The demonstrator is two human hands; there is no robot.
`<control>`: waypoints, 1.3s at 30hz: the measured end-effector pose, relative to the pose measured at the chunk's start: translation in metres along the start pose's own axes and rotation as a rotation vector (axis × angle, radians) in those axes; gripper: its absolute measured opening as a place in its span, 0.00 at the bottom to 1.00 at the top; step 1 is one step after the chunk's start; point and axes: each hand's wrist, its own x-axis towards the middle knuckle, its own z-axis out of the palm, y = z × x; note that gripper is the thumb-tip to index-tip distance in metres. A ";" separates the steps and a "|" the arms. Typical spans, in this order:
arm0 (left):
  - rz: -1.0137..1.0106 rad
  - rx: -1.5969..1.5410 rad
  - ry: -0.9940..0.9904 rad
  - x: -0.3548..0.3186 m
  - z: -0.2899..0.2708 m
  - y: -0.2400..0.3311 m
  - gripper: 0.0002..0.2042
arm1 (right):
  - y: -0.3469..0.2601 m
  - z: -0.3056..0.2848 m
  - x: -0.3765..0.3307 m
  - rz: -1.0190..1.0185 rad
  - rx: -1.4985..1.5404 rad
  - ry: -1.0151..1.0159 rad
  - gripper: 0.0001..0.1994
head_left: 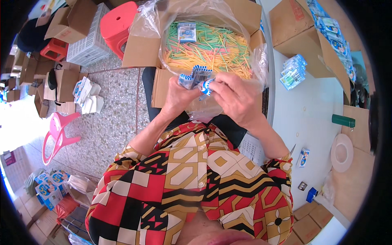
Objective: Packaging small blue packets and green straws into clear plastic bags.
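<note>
My left hand (178, 99) is closed around a small blue-and-white packet (201, 73), held upright over the near edge of a cardboard box. My right hand (240, 100) pinches a blue-and-white piece of packaging (207, 87) right beside it; whether this belongs to the same packet I cannot tell. The box has a clear plastic liner (151, 18) and is full of thin sticks (212, 53) in green, yellow, orange and pink. One more packet (187, 32) lies flat on top of the sticks, at the far left.
On the white table (302, 118) at right lie a pile of packets (293, 72), a single packet (303, 157) and a green bottle (343, 120). An open carton (292, 26) stands behind. Red stool (118, 24), white crate (87, 47) and pink stool (59, 134) stand left.
</note>
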 end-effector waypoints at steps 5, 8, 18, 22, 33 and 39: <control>-0.012 0.001 -0.048 -0.002 0.001 -0.010 0.09 | -0.003 0.006 -0.005 0.098 0.093 -0.040 0.10; -0.038 -0.013 -0.094 -0.006 0.003 -0.005 0.09 | 0.001 0.006 -0.005 0.175 0.139 -0.083 0.10; -0.003 0.146 -0.133 -0.010 -0.010 -0.001 0.08 | -0.001 0.004 0.004 0.208 0.197 -0.183 0.07; -0.003 0.172 -0.052 -0.009 -0.010 -0.004 0.06 | -0.006 0.002 0.017 0.166 0.136 -0.244 0.07; -0.071 -0.197 0.071 0.008 -0.021 -0.014 0.11 | 0.119 0.046 0.043 0.685 0.606 0.042 0.05; -0.147 -0.150 0.053 0.002 -0.029 -0.012 0.21 | 0.207 0.112 0.036 0.477 0.077 -0.138 0.09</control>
